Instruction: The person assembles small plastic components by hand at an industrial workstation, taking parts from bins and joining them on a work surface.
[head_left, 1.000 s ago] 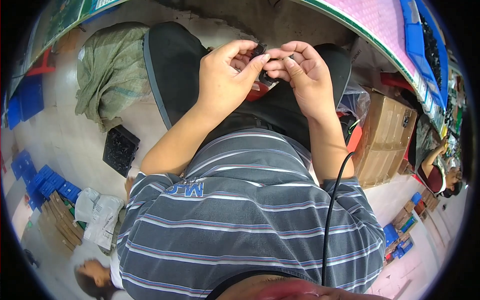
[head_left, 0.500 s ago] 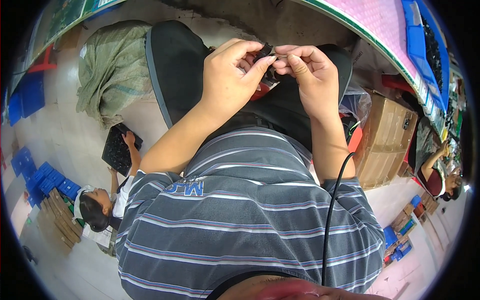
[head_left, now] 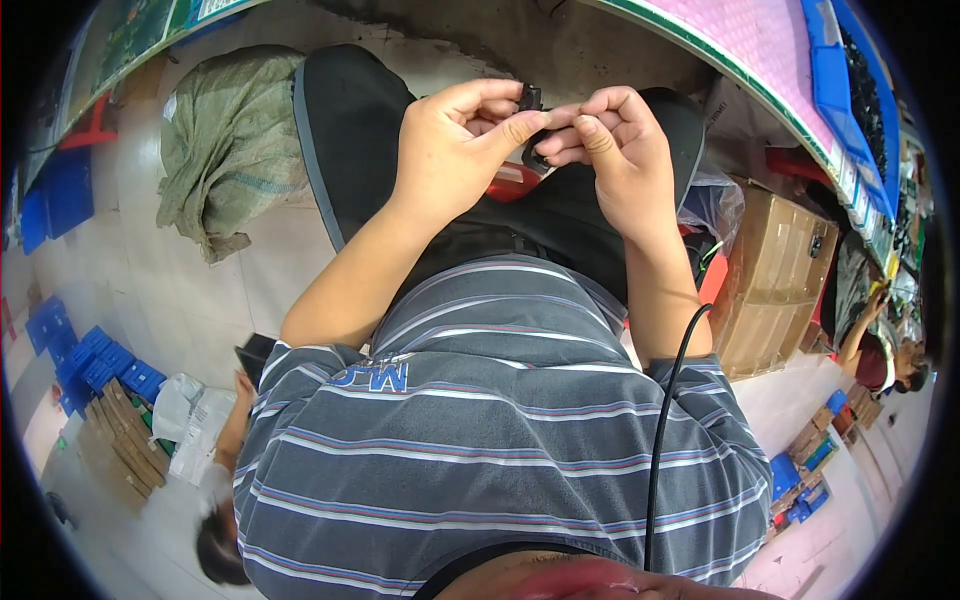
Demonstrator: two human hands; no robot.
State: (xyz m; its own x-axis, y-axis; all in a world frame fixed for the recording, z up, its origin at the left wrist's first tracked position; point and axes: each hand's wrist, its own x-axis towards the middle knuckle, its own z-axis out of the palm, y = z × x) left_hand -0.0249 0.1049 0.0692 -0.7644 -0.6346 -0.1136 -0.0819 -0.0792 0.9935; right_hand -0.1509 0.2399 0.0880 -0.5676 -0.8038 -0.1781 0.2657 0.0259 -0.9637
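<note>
Both my hands meet above my lap, pinching one small black part (head_left: 531,100) between them. My left hand (head_left: 455,150) grips it with thumb and forefinger from the left. My right hand (head_left: 610,150) holds it from the right with curled fingers. Most of the part is hidden by my fingers. Beneath the hands are my dark trousers (head_left: 350,130) and a bit of something red (head_left: 515,180). My grey striped shirt (head_left: 480,430) fills the lower middle.
A green sack (head_left: 230,140) lies on the pale floor at left. A cardboard box (head_left: 775,280) stands at right beside a clear bag (head_left: 715,205). Blue trays (head_left: 95,360) sit lower left. Another person (head_left: 225,470) crouches behind me; a co-worker (head_left: 880,350) sits far right. A black cable (head_left: 665,420) hangs down.
My hands have lifted slightly and the black part now sticks up between the fingertips. The person behind me has shifted downward along my left side.
</note>
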